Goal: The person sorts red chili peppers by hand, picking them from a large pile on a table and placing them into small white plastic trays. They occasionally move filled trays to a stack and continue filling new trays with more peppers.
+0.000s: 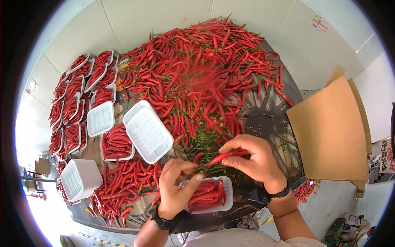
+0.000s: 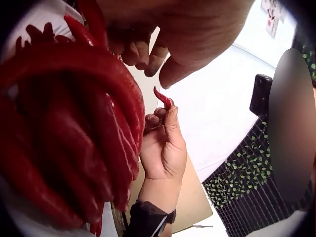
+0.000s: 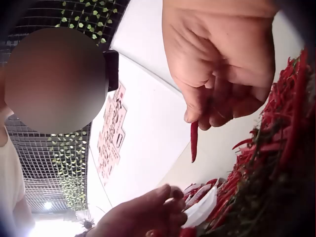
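Observation:
In the head view my right hand (image 1: 259, 160) pinches a red chili pepper (image 1: 227, 156) between thumb and fingers, its green stem end pointing left. The right wrist view shows the pepper's other end (image 3: 194, 143) sticking out below the fingertips. My left hand (image 1: 172, 189) is close to the stem end, thumb and forefinger apart. No thing shows between them in the left wrist view, where the left hand (image 2: 197, 34) hangs above the right. Beneath the hands sits a small plastic tray (image 1: 230, 193) part filled with red chilies (image 1: 205, 196).
A large heap of chilies (image 1: 197, 61) covers the table's back, with green stems (image 1: 201, 144) before it. Filled trays (image 1: 74, 105) are stacked at left. White trays (image 1: 150, 133), a tray stack (image 1: 84, 181) and loose chilies (image 1: 123, 185) lie nearer. A cardboard box (image 1: 329, 131) stands right.

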{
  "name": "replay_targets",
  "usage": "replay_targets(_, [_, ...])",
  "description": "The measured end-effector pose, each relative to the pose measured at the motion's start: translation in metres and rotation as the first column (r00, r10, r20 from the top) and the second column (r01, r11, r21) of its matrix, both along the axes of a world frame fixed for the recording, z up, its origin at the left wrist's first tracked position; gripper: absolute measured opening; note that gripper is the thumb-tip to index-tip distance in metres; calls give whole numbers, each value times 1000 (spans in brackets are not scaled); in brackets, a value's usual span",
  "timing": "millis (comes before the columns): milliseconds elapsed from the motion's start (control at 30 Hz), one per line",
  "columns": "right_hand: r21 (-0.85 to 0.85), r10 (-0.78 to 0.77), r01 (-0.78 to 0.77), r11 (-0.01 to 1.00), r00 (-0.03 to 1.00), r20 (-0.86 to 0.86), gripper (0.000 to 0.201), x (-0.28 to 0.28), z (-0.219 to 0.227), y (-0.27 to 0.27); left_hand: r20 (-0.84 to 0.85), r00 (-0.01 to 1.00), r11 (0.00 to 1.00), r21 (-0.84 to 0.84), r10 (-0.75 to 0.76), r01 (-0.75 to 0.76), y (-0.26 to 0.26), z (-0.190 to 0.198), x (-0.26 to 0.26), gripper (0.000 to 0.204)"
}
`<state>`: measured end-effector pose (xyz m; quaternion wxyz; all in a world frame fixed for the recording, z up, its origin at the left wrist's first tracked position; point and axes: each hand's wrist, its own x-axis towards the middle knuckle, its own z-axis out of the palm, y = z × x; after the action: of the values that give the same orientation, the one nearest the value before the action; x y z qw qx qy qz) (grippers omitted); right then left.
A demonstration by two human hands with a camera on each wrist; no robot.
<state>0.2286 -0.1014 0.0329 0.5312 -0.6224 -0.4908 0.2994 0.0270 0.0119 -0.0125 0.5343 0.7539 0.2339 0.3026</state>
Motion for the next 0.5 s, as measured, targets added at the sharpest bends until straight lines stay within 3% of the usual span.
replay_targets(67, [83, 74, -92, 992, 977, 200, 22, -7, -8, 5, 19, 1000, 999, 47, 0, -1, 2, 1, -2, 24])
replay_targets(100, [44, 130, -143, 989, 965, 227, 23, -9, -8, 6, 13, 1000, 999, 50, 6, -6, 4, 0, -3, 24])
replay_targets(200, [78, 161, -183, 980, 962, 222, 26, -21, -12, 6, 8, 998, 996, 62, -61, 60, 4, -4, -3, 21])
replay_targets(267, [48, 104, -108, 993, 992, 68, 32, -26, -7, 7, -2, 997, 996, 41, -74, 74, 3, -3, -5, 19])
replay_targets(367, [75, 39, -43, 996, 997, 63, 35, -24, -9, 6, 13, 996, 996, -6, -87, 87, 2, -3, -5, 16])
replay_targets(433, [90, -5, 1, 996, 999, 46, 32, -23, -14, 7, 90, 996, 984, -179, 4, 13, -1, -5, -4, 17])
replay_targets(500, [115, -61, 26, 993, 948, 312, 27, -19, -17, 7, 112, 994, 983, -182, 12, 8, -1, -5, -4, 17])
